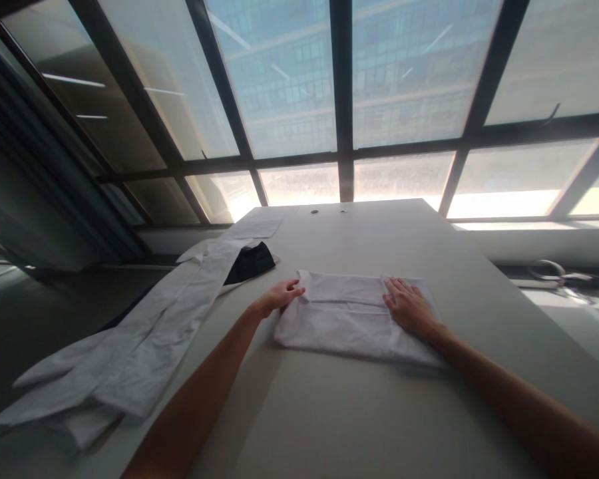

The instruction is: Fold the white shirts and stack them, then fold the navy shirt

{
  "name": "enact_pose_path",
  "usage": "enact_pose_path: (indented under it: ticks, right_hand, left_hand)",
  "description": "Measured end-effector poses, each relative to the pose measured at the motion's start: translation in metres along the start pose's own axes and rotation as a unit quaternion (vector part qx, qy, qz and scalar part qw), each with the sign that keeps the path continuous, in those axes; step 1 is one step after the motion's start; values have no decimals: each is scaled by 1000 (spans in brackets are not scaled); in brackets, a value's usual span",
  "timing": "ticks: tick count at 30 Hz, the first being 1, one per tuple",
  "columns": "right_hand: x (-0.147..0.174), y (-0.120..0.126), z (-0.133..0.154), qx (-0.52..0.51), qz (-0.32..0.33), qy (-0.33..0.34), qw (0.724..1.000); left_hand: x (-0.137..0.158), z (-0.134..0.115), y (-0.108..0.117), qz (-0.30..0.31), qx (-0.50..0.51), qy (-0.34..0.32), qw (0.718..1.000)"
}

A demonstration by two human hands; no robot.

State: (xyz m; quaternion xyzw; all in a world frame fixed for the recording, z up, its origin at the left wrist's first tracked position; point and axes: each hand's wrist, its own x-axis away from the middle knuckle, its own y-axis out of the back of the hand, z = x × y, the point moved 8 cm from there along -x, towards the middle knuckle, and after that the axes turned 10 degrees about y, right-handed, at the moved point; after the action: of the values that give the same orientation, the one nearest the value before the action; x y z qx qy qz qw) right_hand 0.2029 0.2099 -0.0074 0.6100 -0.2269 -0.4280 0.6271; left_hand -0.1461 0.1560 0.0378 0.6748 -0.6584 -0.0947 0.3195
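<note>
1. Folded white cloth (349,332) lies between the table's (354,419) side edges, long axis roughly along the far edge.
2. Left hand (281,295) pinches its left end.
3. Right hand (408,307) rests flat on its right.

Looks forward and down from the wearer's head, above the near part of a long, smooth white table (374,233). Faces a tall bank of dark-framed glass windows (399,80) beyond the far edge, filling the upper part of the view with panes. Sits close enough to catch both bare forearms (214,386) from below, with the bare left hand (282,296) and bare right hand (408,309) near the middle. Stretches wide, on the left to a dark blue-grey hanging cloth curtain (54,153), on the right to further panes. Meets the tabletop at a slant.
</note>
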Motion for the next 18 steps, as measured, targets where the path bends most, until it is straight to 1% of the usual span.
enact_pose_path:
  ticks: [2,4,8,10,14,18]
  right_hand:
    - [0,1,0,0,-3,1,1000]
    - [0,1,1,-2,-5,3,1000]
    - [0,1,1,-4,-6,0,1000]
    - [0,1,1,-6,-4,-3,1000]
    - [0,3,3,-12,-7,-8,1000]
    - [0,4,5,-15,-10,-6,1000]
  left_hand:
    - [-1,-2,-3,-17,-43,-23,999]
    - [-3,0,-6,-41,-58,-15,997]
    - [-3,3,-6,-128,-29,19,991]
    - [0,-1,-7,-147,-15,23,989]
    - [3,-17,-7,-141,-3,19,990]
    - [-3,-50,-14,-115,-31,-7,993]
